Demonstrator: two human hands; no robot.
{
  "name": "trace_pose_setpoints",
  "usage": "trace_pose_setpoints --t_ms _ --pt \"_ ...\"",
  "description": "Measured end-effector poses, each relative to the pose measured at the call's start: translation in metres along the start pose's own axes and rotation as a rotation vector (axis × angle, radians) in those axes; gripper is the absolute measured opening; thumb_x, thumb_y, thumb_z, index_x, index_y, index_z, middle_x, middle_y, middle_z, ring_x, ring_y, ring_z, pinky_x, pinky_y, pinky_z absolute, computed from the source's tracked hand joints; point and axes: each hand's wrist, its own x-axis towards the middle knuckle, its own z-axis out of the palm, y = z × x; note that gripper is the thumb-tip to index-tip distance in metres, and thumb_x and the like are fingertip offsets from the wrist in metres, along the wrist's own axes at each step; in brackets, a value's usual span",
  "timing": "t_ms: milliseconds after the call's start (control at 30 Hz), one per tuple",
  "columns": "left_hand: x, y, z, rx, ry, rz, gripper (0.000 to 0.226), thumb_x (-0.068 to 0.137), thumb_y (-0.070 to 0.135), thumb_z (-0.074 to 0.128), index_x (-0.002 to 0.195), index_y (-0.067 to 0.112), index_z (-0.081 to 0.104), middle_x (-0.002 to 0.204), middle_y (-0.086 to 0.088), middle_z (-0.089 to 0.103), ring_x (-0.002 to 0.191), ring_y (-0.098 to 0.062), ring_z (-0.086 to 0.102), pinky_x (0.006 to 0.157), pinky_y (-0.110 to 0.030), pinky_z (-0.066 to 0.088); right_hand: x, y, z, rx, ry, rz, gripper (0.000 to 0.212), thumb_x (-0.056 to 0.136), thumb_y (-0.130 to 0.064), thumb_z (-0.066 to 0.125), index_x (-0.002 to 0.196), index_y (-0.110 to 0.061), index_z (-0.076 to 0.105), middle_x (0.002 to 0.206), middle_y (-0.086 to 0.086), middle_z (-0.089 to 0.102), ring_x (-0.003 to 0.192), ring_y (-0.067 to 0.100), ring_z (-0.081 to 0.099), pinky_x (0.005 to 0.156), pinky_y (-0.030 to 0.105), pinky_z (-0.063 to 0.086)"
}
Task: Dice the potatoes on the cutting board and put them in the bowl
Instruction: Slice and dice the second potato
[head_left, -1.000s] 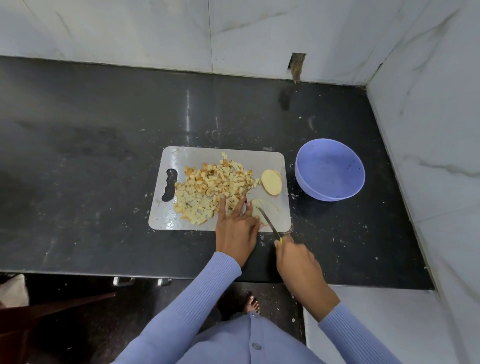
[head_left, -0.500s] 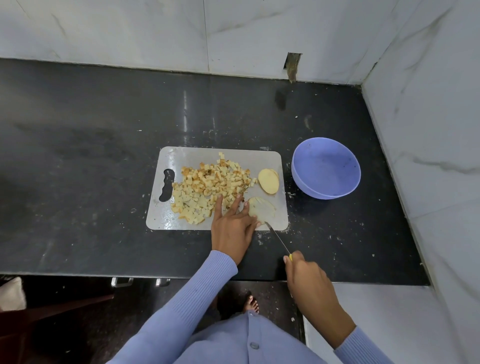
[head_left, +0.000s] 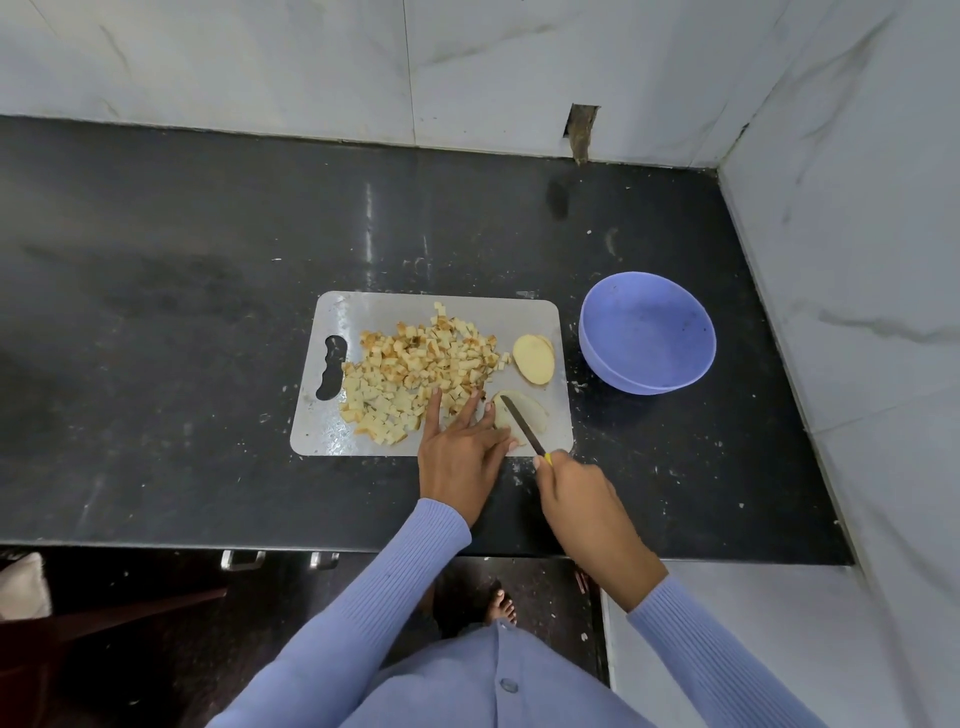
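Big black stone countertop, with a grey cutting board sitting mid-counter and an empty lavender bowl just off its right edge. Most of the board buried under a heap of diced potato, so probably well past halfway on the chopping but nothing scooped over yet. Two potato slices left: one near the board's right edge, another at the front right corner, flat, long axis running left-right. Left hand spread flat, fingertips pinning that front slice's left end. Right hand wrapped around the yellow-handled knife, blade angled diagonally across the slice, tip pointing up-left. Looks like strips next, so fingertips a bit close.
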Motion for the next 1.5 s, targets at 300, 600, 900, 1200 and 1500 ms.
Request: trace_pose_setpoints --t_ms 300,600,900,1200,1500 --pt "0.002 -0.003 -0.001 0.002 0.051 -0.004 0.007 0.076 0.019 0.073 0.071 0.014 0.075 0.091 -0.007 0.073 0.102 -0.023 0.066 0.113 -0.044 0.018 0.014 -0.013 0.001 -0.033 -0.054 0.010 0.035 0.104 -0.036 0.025 0.107 -0.010 0.049 0.096 0.011 0.058 0.091 0.029 0.056 0.073 0.036 0.043" --pt "0.007 0.003 -0.002 0.051 0.010 -0.026 0.012 0.068 0.017 0.084 0.063 0.015 0.073 0.088 -0.007 0.074 0.102 -0.022 0.066 0.109 -0.047 0.020 -0.025 0.009 0.006 -0.172 -0.092 0.053 0.030 0.105 -0.033 0.022 0.107 -0.012 0.044 0.091 0.005 0.057 0.093 0.026 0.061 0.068 0.031 0.040" --pt "0.005 0.003 -0.004 0.044 0.027 0.002 0.013 0.070 0.016 0.082 0.063 0.015 0.071 0.090 -0.007 0.073 0.105 -0.024 0.065 0.110 -0.048 0.019 -0.030 0.025 0.009 -0.193 -0.027 0.056 0.033 0.104 -0.036 0.021 0.105 -0.012 0.044 0.081 0.000 0.050 0.088 0.026 0.062 0.065 0.031 0.038" --pt "-0.001 -0.001 -0.002 0.045 0.068 -0.070 0.010 0.072 0.020 0.080 0.066 0.022 0.073 0.136 -0.011 0.051 0.134 -0.034 0.037 0.116 -0.049 0.000 -0.020 0.015 0.002 -0.012 0.007 0.021 0.035 0.103 -0.037 0.027 0.097 -0.013 0.050 0.075 0.001 0.056 0.074 0.021 0.061 0.069 0.037 0.051" --pt "-0.001 -0.002 0.000 0.001 0.094 -0.203 0.007 0.074 0.022 0.079 0.070 0.025 0.074 0.143 -0.016 0.043 0.139 -0.036 0.026 0.115 -0.043 -0.005 0.008 -0.008 0.005 0.008 -0.041 -0.027 0.035 0.103 -0.038 0.027 0.098 -0.012 0.051 0.082 0.003 0.053 0.079 0.022 0.056 0.068 0.035 0.045"
